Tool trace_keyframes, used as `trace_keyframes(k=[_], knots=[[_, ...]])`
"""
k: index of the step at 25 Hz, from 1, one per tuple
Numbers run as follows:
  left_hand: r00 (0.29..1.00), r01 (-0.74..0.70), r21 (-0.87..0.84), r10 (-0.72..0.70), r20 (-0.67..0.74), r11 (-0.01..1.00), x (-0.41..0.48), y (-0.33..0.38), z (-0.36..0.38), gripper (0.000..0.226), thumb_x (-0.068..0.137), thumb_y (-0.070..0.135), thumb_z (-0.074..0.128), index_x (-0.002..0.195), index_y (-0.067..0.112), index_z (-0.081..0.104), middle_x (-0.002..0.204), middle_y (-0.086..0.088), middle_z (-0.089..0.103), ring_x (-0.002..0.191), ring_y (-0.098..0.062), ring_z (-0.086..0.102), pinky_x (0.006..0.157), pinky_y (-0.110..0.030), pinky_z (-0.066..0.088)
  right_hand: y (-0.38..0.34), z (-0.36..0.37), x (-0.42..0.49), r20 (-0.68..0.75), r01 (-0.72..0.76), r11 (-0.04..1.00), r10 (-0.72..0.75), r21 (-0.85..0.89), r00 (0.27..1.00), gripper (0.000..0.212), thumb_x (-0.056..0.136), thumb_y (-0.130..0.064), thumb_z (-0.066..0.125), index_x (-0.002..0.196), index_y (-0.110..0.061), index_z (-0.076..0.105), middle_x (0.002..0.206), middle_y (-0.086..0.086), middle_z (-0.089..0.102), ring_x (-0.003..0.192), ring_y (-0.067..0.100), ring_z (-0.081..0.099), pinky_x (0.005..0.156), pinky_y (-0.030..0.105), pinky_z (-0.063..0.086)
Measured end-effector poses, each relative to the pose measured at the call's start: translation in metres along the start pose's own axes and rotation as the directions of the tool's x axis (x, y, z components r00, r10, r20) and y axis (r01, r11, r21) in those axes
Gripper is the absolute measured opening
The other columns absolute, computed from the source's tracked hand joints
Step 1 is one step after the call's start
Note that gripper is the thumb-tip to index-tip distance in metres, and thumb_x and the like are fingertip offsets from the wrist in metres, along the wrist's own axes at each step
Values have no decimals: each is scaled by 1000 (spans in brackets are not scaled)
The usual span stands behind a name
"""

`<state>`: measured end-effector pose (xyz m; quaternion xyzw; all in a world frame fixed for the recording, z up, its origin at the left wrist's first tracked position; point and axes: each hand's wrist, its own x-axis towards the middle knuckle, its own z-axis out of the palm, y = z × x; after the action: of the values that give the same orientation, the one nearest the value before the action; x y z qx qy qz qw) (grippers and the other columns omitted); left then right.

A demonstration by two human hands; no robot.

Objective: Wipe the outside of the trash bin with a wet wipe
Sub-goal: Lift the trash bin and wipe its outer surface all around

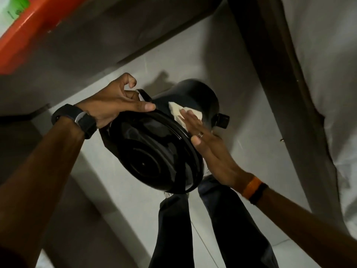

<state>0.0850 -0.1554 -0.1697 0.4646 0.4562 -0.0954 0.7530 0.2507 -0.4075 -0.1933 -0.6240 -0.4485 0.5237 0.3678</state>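
Pressing wet wipe point(182, 111) on trash bin point(158, 151) | right hand point(208, 151) flat | left hand point(119, 105) gripping rim

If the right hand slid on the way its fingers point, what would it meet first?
Probably the pedal: the right hand presses the wipe flat on the bin, fingers pointing along its side toward the base. Depth is uncertain.

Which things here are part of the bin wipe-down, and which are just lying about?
In the job:
trash bin, black, lid shut
wet wipe, pressed flat on the bin's side
right hand, pressing the wipe
left hand, gripping the lid rim

Lying about:
orange ledge, upper left
green-and-white item on it, too blurred to name
white cloth, at right
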Motion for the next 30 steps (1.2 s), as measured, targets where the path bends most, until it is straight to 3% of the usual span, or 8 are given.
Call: trace_keyframes(k=[3, 5, 7, 13, 16, 20, 25, 30], knots=[[955, -118, 135, 149, -257, 984, 1, -4, 9, 64, 62, 32, 94, 99, 25, 42, 75, -1, 56, 70, -17, 56, 68, -28, 53, 22, -12, 14, -113, -283, 941, 306, 184, 945, 52, 108, -55, 26, 160, -49, 21, 173, -19, 17, 162, 7, 12, 134, 41, 15], [752, -231, 439, 445, -486, 868, 3, -9, 29, 41, 83, 32, 80, 111, 19, 51, 102, -4, 56, 98, -17, 54, 92, -35, 48, 42, -28, 39, -162, -458, 834, 520, 308, 838, 54, 111, -51, 24, 164, -40, 16, 174, -11, 18, 162, 14, 18, 133, 47, 19], [567, -276, 733, 721, -398, 622, 8, -10, 59, 24, 99, 26, 60, 121, 16, 61, 125, -9, 56, 125, -19, 48, 111, -38, 39, 56, -41, 59, -164, -512, 760, 610, 401, 776, 55, 112, -48, 22, 164, -28, 25, 169, 1, 33, 157, 20, 32, 130, 44, 28], [647, -222, 961, 762, 21, 162, 27, -4, 128, 25, 96, 36, 55, 93, 21, 75, 92, 1, 67, 97, -23, 62, 97, -39, 36, 35, -42, 45, -24, -433, 688, 547, 582, 837, 59, 110, -56, 23, 144, -23, 59, 141, -3, 67, 132, 9, 63, 115, 28, 49], [713, -166, 915, 686, -146, 367, 28, 6, 113, 29, 90, 40, 59, 69, 21, 60, 76, 8, 60, 86, -19, 58, 87, -37, 31, 11, -16, 6, -101, -315, 774, 436, 549, 894, 58, 106, -59, 30, 152, -31, 49, 156, -12, 53, 150, 15, 45, 130, 46, 28], [808, -172, 731, 519, -278, 661, 15, 2, 79, 35, 82, 33, 63, 54, 16, 50, 49, 12, 51, 57, -12, 48, 73, -31, 41, 13, -2, -12, -136, -132, 973, 159, 190, 978, 52, 111, -49, 28, 160, -31, 29, 164, -28, 34, 156, -2, 27, 129, 20, 22], [790, -158, 580, 455, -411, 799, 12, -11, 73, 44, 84, 24, 64, 49, 15, 38, 44, 6, 41, 51, -13, 34, 62, -28, 33, 52, -47, 64, -226, -524, 849, 526, 73, 820, 61, 113, -35, 37, 166, -18, 13, 175, 1, 12, 163, 18, 12, 134, 44, 13], [705, -112, 466, 401, -585, 877, 32, 5, 59, 50, 83, 30, 62, 45, 18, 31, 39, 2, 29, 49, -14, 26, 59, -28, 30, -7, 9, 8, -167, -33, 992, 53, 125, 985, 52, 112, -45, 30, 162, -31, 29, 169, -22, 26, 160, 0, 18, 131, 32, 16]])
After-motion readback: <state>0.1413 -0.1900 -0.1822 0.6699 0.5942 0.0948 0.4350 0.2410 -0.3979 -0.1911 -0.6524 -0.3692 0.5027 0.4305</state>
